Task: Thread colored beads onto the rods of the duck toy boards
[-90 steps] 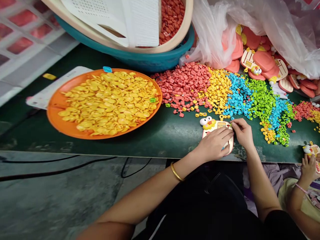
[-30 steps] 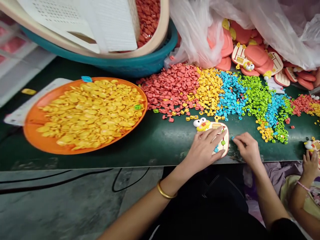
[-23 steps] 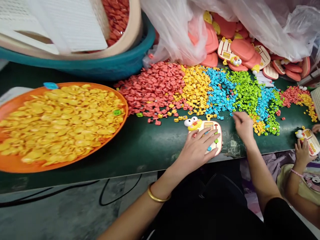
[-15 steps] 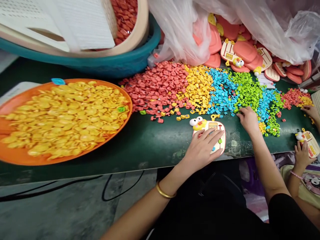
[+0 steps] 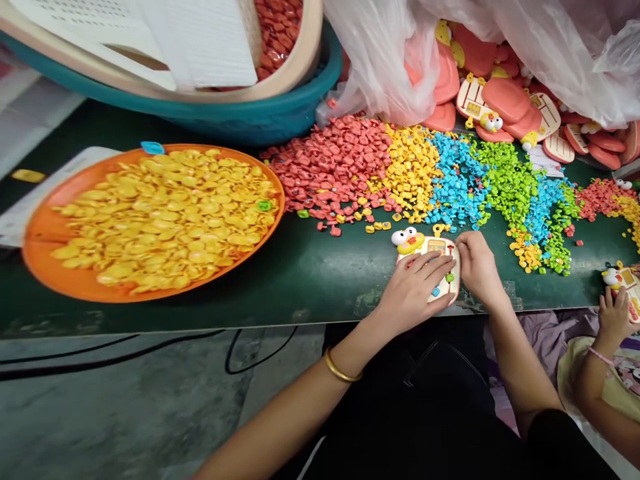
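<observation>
Green table (image 5: 310, 273), duck toy (image 5: 430, 257) under left hand (image 5: 415, 293), right hand (image 5: 476, 267) beside

Cream duck-faced toy panel (image 5: 434, 257) flat near table edge, coloured buttons partly fitted.

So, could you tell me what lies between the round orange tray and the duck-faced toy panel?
Head view: bare dark green tabletop between orange tray and toy panel.

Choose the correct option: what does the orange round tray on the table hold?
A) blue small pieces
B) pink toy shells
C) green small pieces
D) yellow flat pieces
D: the orange tray is filled with yellow flat pieces, with only a single green piece near its right rim.
</observation>
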Tool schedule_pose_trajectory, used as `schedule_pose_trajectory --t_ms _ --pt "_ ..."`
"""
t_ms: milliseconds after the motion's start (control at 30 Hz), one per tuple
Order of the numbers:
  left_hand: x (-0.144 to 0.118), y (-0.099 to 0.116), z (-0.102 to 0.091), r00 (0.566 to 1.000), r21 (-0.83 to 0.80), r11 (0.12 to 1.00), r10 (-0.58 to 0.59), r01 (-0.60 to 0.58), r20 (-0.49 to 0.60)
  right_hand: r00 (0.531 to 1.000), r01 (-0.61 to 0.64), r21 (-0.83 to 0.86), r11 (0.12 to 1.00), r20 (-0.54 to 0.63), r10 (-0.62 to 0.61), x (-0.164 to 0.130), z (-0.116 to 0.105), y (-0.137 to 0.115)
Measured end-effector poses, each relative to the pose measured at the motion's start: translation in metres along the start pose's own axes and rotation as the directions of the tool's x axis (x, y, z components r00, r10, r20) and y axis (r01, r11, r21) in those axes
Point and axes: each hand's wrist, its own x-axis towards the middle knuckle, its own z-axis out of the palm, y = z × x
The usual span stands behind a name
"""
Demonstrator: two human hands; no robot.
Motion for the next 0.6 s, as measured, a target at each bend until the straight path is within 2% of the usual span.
schedule_pose_trajectory --t_ms 100,300,467,533,600 --pt "0.0 0.0 0.001 1.0 -0.01 1.0 -0.005 0.005 -0.011 0.999 -0.011 -0.043 0.999 0.042 0.013 0.006 0.013 -0.004" --pt "-0.001 0.0 0.002 1.0 -0.038 0.999 -0.008 0.008 -0.01 0.987 -0.04 -0.021 0.999 0.157 0.043 0.01 0.012 0.0" --pt "-0.001 0.001 -0.001 1.0 -0.023 0.999 -0.025 0.025 0.001 0.97 -0.165 0.025 0.986 0.187 0.158 0.028 0.01 0.014" --pt "0.001 0.002 -0.004 0.998 0.002 0.998 -0.06 0.06 0.008 0.973 -0.199 -0.025 0.98 0.111 0.201 0.043 -0.005 0.028" --pt "0.006 0.004 -0.007 0.996 0.047 0.995 -0.085 0.084 0.013 0.976 -0.211 -0.184 0.96 -0.09 0.197 0.06 -0.027 0.044"
